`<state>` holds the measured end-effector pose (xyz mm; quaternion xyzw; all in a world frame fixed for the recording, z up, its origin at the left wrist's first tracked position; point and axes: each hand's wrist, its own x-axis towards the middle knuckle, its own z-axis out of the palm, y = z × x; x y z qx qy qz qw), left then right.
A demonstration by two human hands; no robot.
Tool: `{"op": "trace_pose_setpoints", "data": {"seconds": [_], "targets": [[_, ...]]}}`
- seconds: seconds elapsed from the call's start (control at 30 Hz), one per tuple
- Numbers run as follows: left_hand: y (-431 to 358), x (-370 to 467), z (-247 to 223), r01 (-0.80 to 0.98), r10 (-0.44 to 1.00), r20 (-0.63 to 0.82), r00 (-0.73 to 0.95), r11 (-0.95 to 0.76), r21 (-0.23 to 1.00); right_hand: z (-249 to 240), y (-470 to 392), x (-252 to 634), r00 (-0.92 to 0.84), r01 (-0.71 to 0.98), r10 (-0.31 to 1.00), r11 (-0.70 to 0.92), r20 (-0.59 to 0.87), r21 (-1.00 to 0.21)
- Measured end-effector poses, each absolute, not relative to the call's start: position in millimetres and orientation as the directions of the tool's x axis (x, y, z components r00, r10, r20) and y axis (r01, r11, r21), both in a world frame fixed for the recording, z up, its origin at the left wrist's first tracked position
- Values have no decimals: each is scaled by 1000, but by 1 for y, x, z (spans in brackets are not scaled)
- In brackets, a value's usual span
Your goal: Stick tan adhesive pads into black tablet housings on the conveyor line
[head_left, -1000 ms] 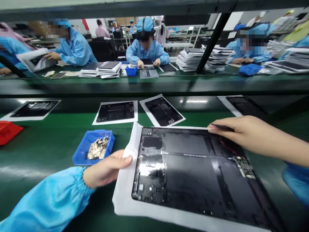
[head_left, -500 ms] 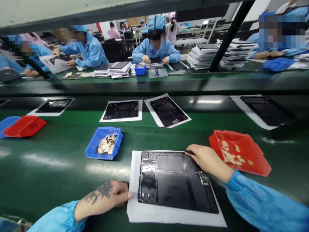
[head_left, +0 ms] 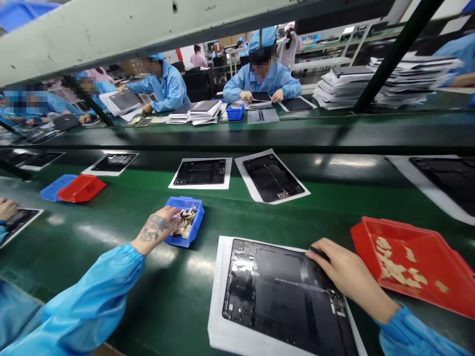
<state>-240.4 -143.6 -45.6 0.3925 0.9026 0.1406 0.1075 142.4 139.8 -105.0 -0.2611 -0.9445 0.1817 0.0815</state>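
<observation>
My left hand (head_left: pixel 159 225) reaches over the near left rim of a blue bin (head_left: pixel 196 228), its bent fingers drawn together among small cream and black pieces (head_left: pixel 185 221). What the fingertips hold, if anything, cannot be made out. My right hand (head_left: pixel 339 264) grips a slim black tool (head_left: pixel 319 253), its exact kind unclear, at the far edge of a black tablet housing (head_left: pixel 285 296). The housing lies flat with its inner side up on a white sheet (head_left: pixel 218 291).
A red bin (head_left: pixel 438 262) with cream scraps stands right of my right hand. Further tablet housings on white sheets (head_left: pixel 202 173) line the far strip. Another red bin (head_left: pixel 82 188) sits left. A co-worker's hand (head_left: pixel 7 208) shows at the left edge; co-workers sit opposite.
My left hand has left the white sheet's left edge and moved forward and left into the blue bin. My right hand still holds the black tool at the housing. The view has shifted.
</observation>
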Motion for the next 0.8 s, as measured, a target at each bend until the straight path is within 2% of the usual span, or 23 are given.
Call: {"op": "trace_pose_setpoints", "data": {"seconds": [0.27,0.53,0.8], "targets": [[-127,-252,-52,751,783,-161,-601,622,223,-112,139,142,-851,471,526,762,1,-445],[-129,-257,-28,754,778,-199,-596,627,194,-115,141,144,-858,455,514,758,0,-467],[-132,-267,-31,792,815,-175,-552,578,193,-116,142,143,-859,434,510,771,44,-466]]}}
